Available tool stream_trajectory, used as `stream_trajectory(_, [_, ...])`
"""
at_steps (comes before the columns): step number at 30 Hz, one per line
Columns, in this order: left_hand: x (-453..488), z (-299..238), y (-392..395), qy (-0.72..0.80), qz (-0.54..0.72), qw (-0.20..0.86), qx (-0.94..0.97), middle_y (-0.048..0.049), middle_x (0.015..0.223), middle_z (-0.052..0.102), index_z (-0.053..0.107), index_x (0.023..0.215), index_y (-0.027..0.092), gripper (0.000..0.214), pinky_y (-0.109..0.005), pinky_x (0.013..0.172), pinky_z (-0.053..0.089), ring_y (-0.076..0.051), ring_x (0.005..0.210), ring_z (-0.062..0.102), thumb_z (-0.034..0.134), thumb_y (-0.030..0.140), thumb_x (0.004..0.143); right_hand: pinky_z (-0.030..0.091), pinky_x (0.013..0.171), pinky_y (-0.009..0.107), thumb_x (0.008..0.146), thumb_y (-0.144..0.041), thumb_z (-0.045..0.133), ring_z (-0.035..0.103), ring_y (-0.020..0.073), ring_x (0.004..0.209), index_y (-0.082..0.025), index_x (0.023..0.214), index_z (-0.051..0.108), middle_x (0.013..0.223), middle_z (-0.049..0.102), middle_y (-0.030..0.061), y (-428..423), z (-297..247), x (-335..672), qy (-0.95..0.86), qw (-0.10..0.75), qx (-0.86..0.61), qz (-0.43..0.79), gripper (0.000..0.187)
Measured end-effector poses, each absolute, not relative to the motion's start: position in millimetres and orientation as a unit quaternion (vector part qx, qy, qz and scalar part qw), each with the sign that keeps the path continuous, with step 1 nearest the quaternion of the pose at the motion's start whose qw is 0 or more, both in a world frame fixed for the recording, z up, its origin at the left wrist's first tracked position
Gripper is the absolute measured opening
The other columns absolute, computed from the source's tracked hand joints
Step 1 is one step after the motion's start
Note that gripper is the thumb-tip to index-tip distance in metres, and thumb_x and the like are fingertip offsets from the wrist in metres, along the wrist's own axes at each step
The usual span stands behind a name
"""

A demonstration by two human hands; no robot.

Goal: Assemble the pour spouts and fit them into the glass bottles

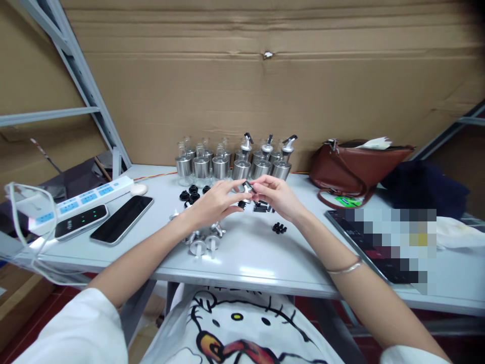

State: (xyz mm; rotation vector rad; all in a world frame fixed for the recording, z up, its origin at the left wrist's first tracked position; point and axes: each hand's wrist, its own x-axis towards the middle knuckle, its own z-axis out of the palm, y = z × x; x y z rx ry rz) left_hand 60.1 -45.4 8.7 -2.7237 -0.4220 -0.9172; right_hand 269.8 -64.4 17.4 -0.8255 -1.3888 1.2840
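Note:
My left hand [214, 202] and my right hand [276, 196] meet above the middle of the grey table [261, 253]. Together they pinch a small metal pourer cap [247, 187] with a black part. Below the left hand lie several loose metal pourer caps [204, 242]. Small black plastic pieces [279, 228] are scattered by the right wrist, and black rubber rings [193, 193] lie behind the left hand. At the back stand several glass dispenser bottles with steel bands [222, 164]; three on the right carry pourer tops [267, 146].
Two phones [121, 219] and a white power strip [81, 199] lie at the left. A brown leather bag [356, 164] and dark cloth sit at the back right, with a blurred dark device [382, 242] in front. Cardboard lines the wall behind.

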Motion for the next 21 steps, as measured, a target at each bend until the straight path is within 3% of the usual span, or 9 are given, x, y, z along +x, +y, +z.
stream_trajectory(4, [59.9, 13.1, -48.9, -0.134, -0.318, 0.134, -0.929, -0.0158, 0.129, 0.051, 0.054, 0.118, 0.02, 0.028, -0.041, 0.09, 0.046, -0.023, 0.115, 0.053, 0.049, 0.028, 0.092, 0.053, 0.074, 0.031, 0.072, -0.033, 0.075, 0.061, 0.0114, 0.073, -0.022, 0.091, 0.066, 0.078, 0.065, -0.0016, -65.9, 15.7, 271.8, -0.536, 0.458, -0.291, 0.647, 0.023])
stream_trajectory(8, [60.8, 15.0, -52.1, -0.125, -0.315, 0.149, -0.929, -0.0167, 0.128, 0.052, 0.055, 0.118, 0.02, 0.028, -0.038, 0.086, 0.044, -0.023, 0.108, 0.055, 0.048, 0.031, 0.093, 0.053, 0.082, 0.035, 0.077, -0.036, 0.071, 0.059, 0.0144, 0.089, -0.017, 0.094, 0.068, 0.095, 0.065, 0.0042, -65.6, 12.0, 275.9, -0.519, 0.388, -0.255, 0.718, 0.025])
stream_trajectory(13, [62.2, 15.1, -54.3, -0.114, -0.327, 0.158, -0.925, -0.0169, 0.127, 0.053, 0.056, 0.117, 0.019, 0.026, -0.035, 0.083, 0.042, -0.021, 0.103, 0.056, 0.046, 0.028, 0.094, 0.052, 0.084, 0.044, 0.079, -0.038, 0.068, 0.063, 0.016, 0.086, -0.019, 0.097, 0.064, 0.091, 0.065, 0.0017, -65.7, 9.6, 275.6, -0.493, 0.343, -0.206, 0.772, 0.025])
stream_trajectory(21, [63.1, 17.1, -57.3, -0.144, -0.31, 0.124, -0.931, -0.0132, 0.132, 0.051, 0.057, 0.114, 0.023, 0.023, -0.037, 0.089, 0.041, -0.022, 0.112, 0.053, 0.045, 0.025, 0.094, 0.054, 0.077, 0.039, 0.066, -0.04, 0.079, 0.063, 0.0138, 0.075, -0.022, 0.087, 0.063, 0.082, 0.063, -0.0025, -71.2, 12.7, 266.1, -0.476, 0.372, -0.236, 0.761, 0.032])
